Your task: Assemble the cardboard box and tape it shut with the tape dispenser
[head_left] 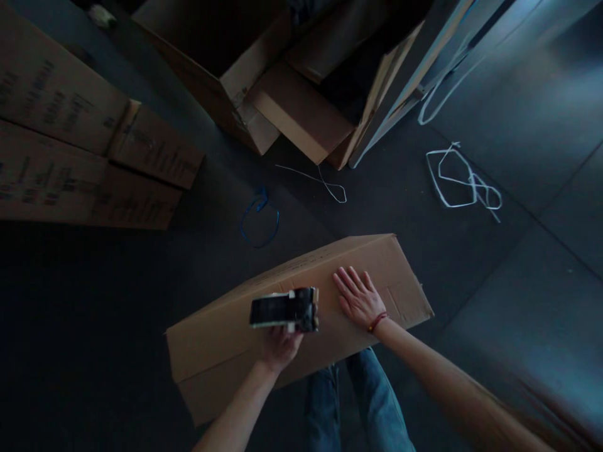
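Note:
A long closed cardboard box [226,333] lies on the dark floor right in front of me, above my legs. My left hand [279,347] grips a black tape dispenser [285,309] and holds it over the middle of the box top. My right hand [358,296], with a red band at the wrist, rests flat and open-fingered on the box top, just to the right of the dispenser.
Stacked printed cartons [70,144] stand at the left. Open cardboard boxes [264,81] with loose flaps sit at the top centre. White strapping loops [459,179], a thin white strap [325,182] and a blue strap [259,216] lie on the floor.

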`<state>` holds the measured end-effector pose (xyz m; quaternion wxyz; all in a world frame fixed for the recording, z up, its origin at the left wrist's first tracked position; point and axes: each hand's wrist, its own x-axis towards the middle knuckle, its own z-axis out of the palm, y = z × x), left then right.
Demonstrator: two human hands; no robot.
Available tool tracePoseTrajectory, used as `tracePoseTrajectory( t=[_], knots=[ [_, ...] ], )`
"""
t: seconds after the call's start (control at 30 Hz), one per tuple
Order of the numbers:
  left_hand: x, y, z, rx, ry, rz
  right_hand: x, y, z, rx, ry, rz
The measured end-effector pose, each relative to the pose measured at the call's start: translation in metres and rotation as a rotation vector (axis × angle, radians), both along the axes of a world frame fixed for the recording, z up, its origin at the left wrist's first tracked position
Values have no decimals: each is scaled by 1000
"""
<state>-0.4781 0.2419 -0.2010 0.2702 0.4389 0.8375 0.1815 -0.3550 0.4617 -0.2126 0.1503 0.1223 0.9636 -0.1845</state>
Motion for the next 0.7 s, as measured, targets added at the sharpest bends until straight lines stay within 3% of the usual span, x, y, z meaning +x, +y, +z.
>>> tracePoseTrajectory(
  t=[0.1, 0.17, 0.23, 0.3, 0.33, 0.4, 0.53, 0.63, 0.7],
  knots=[
    [-14, -4, 48, 130, 131, -146, -3, -1, -6, 53, -30, 4],
    [-14, -6, 83, 293, 111, -148, -2, 2, -7, 62, -38, 9],
    [-12, -7, 111, 372, -39, 48, -1, 4, -5, 60, -47, 17],
    [-10, -3, 124, 267, -223, 277, -1, 4, -3, 50, -52, 23],
    [-10, 0, 124, 183, -305, 335, 0, 3, -3, 43, -53, 25],
    [-12, 7, 109, 98, -430, 294, 0, 2, -4, 32, -51, 23],
    [-12, 15, 51, 121, -545, 54, 1, 7, -10, -16, -41, 35],
    [-8, 10, 21, 103, -607, -28, 2, 15, -1, -194, 6, 25],
    [-6, 5, 16, 128, -630, -34, 6, 18, 14, -414, 64, -137]
  ],
)
